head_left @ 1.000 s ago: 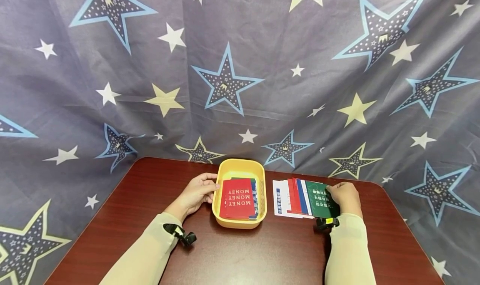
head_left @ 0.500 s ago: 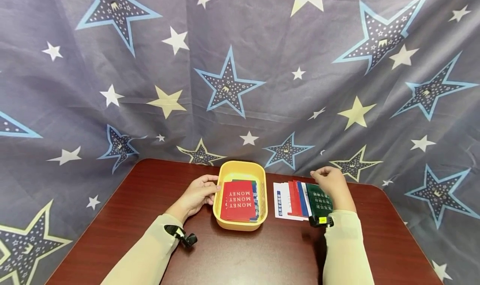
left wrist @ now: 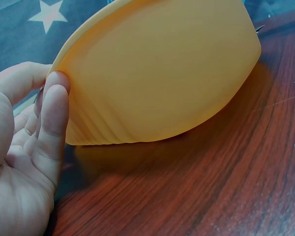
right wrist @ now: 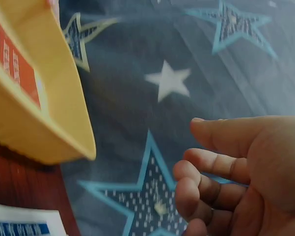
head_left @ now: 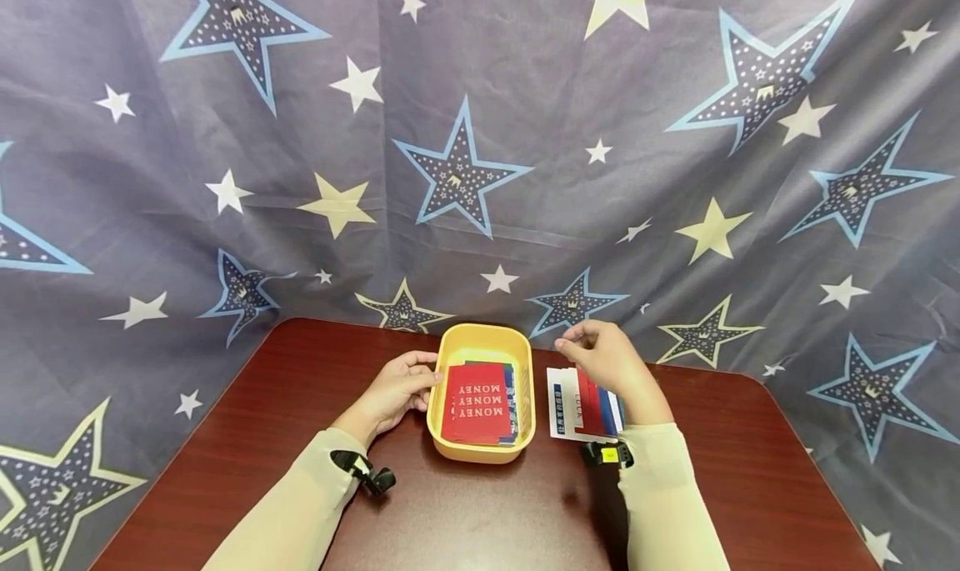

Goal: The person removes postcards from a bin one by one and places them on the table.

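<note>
A yellow plastic basket [head_left: 480,453] stands on the table. My left hand [head_left: 395,392] pinches its rim at the left side; the left wrist view has thumb and finger [left wrist: 55,110] on that edge. Inside lies a pile of cards, topped by a red card [head_left: 476,425] printed MONEY. To the right of the basket is an overlapping row of cards: a white card [head_left: 558,425], red ones [head_left: 588,413] and a blue one [head_left: 608,413]. Over that row hovers my right hand [head_left: 609,356], its fingers loosely curled with nothing in them. The hand and forearm hide the row's right end.
The dark red wooden table [head_left: 450,521] reaches back to a grey curtain [head_left: 555,196] with stars, which hangs right behind the basket. Each wrist wears a small black camera, such as the right one [head_left: 603,454].
My right hand has left the green card at the row's right end, risen and moved left toward the basket. The left hand has kept its hold on the rim.
</note>
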A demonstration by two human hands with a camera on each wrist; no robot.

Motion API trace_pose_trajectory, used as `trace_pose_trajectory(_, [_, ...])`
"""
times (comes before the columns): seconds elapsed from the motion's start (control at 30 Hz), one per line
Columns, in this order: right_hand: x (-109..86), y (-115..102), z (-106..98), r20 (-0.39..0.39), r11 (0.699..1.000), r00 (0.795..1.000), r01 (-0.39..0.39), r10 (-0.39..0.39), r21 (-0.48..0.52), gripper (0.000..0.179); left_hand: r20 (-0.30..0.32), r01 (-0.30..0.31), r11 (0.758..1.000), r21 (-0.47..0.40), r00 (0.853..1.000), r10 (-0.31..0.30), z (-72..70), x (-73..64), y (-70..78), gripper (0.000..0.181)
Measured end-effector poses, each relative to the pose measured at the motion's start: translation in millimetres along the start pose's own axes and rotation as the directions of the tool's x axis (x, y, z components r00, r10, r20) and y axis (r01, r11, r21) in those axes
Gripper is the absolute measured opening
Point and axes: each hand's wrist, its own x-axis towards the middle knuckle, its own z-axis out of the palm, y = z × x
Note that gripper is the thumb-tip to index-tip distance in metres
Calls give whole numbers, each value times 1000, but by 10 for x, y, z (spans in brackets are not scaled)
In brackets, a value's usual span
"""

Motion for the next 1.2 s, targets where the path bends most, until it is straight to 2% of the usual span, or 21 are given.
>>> trace_pose_trajectory(0.13, [32,-177,104,54,1000,999,2,-3,9,24,1,-4,1000,-9,1000,4,-4,8,-13,55])
trace_pose_trajectory(0.3, [214,-388,275,145,1000,989,8,-8,2,27,-2,-4,1000,-14,1000,3,-8,8,-11,56])
trace_pose_trajectory(0.47, [459,-562,512,264,999,964,-3,17,-52,34,-4,1,1000,-15,1000,-1,-14,-1,-4,56])
trace_pose_trajectory(0.6, [611,-638,735,325,988,941,-46,92,-147,35,7,0,1000,-16,1000,0,-4,-3,1,56])
trace_pose_trajectory(0.8, [805,-656,1100,333,921,915,-91,228,-380,41,8,-3,1000,-23,1000,3,10,5,-7,56])
trace_pose_trajectory(0.87, [845,-635,1196,327,885,914,-70,242,-460,48,12,-4,1000,-24,1000,4,8,8,-12,57])
trace_pose_trajectory(0.9, [895,-554,1264,326,873,918,-39,223,-486,55,15,-4,1000,-23,1000,5,7,8,-14,57])
trace_pose_trajectory(1.03, [886,-551,1356,334,789,922,56,194,-612,60,18,-6,1000,-19,1000,7,1,11,-18,57])
trace_pose_trajectory(1.1, [859,-568,1366,343,780,920,72,188,-622,60,16,-8,1000,-18,1000,8,-2,11,-17,57])
trace_pose_trajectory(1.13, [816,-634,1346,346,782,915,55,210,-621,55,14,-9,1000,-16,1000,9,-3,11,-15,57])
trace_pose_trajectory(1.2, [841,-585,1373,352,792,914,60,201,-607,53,10,-9,1000,-17,1000,9,-6,9,-14,57])
